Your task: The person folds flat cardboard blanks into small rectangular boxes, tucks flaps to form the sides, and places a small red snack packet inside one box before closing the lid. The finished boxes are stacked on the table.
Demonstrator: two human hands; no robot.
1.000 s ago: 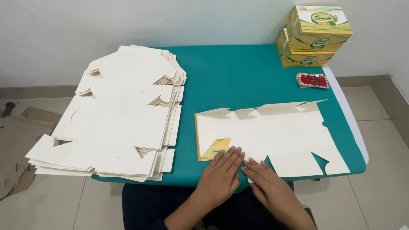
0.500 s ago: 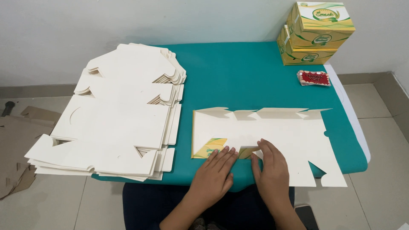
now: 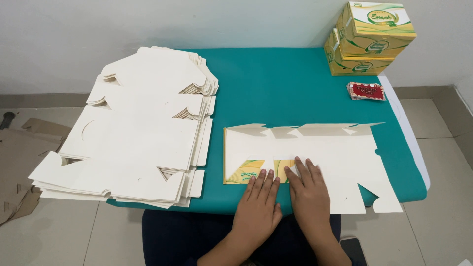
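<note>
A flat white cardboard box blank (image 3: 325, 152) lies on the green table (image 3: 276, 83) in front of me, its far flaps creased up. Its near edge flaps are folded over, showing yellow-green print (image 3: 246, 172). My left hand (image 3: 258, 207) lies flat on the folded near-left flap, fingers together. My right hand (image 3: 308, 189) presses palm-down on the neighbouring folded flap just to the right, fingers slightly spread. Neither hand grips anything.
A tall stack of flat white box blanks (image 3: 138, 128) covers the table's left side and overhangs its edge. Two assembled yellow-green boxes (image 3: 369, 39) are stacked at the far right corner, with a small red packet (image 3: 365, 91) in front of them. Brown cardboard scraps (image 3: 22, 152) lie on the floor.
The blank's near flaps have been folded over toward the middle, exposing printed sides. Both hands moved forward onto the blank and now press the folds flat.
</note>
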